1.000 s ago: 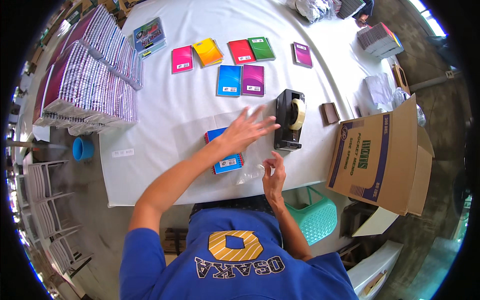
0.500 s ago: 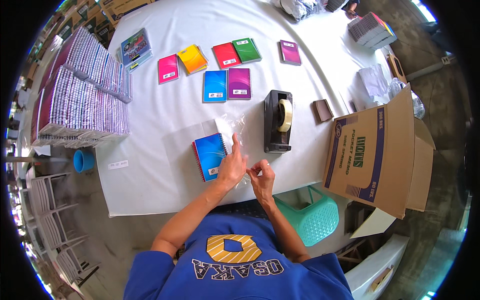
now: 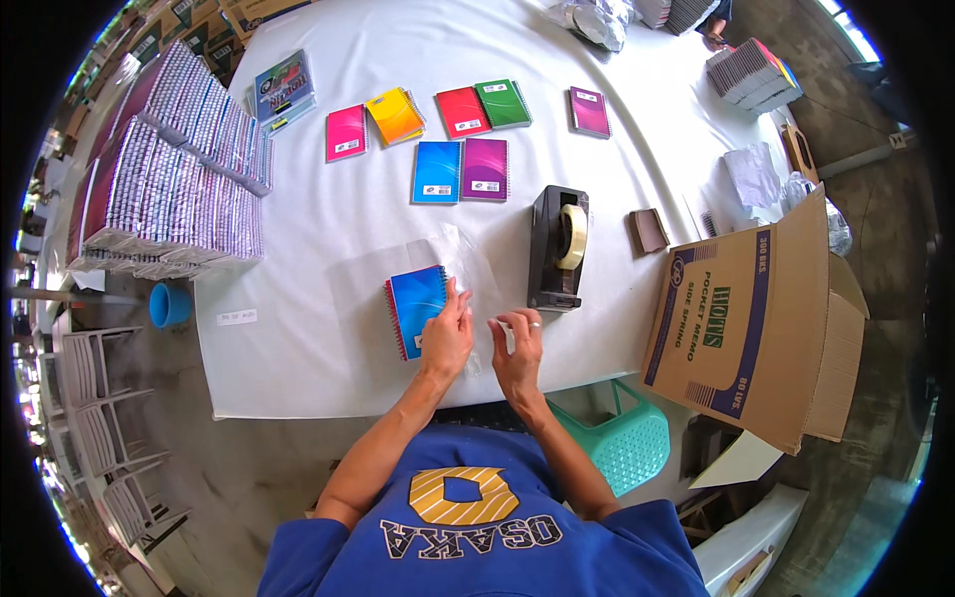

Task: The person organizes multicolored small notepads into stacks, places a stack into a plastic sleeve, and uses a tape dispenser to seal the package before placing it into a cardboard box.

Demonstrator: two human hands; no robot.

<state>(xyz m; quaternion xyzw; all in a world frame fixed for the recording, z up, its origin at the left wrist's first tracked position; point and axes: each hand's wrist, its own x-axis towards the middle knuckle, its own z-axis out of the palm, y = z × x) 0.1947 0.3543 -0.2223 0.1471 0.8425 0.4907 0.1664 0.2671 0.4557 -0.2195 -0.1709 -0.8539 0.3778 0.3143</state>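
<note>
A stack of small spiral notebooks (image 3: 416,298), blue cover on top and red edge beneath, lies on a clear plastic sheet or bag (image 3: 466,261). My left hand (image 3: 447,333) rests over the stack's right edge with its fingers stretched out, covering part of the label. Just to its right, above the plastic's edge, my right hand (image 3: 518,350) has its thumb and forefinger curled toward each other. A small pale or clear bit seems to be between these fingertips, too small to name. Beyond the right hand stands a black tape dispenser (image 3: 546,249) with a tape roll.
Colourful notebooks, among them a purple one (image 3: 485,169), lie across the white table (image 3: 298,328). Tall wrapped notebook stacks (image 3: 164,199) stand at left. An open cardboard box (image 3: 731,318) is at right, a green stool (image 3: 622,443) below the table edge.
My right hand has drawn slightly away from the left and off the plastic's edge. My left hand has shifted left, onto the notebook's edge. The view has tilted slightly.
</note>
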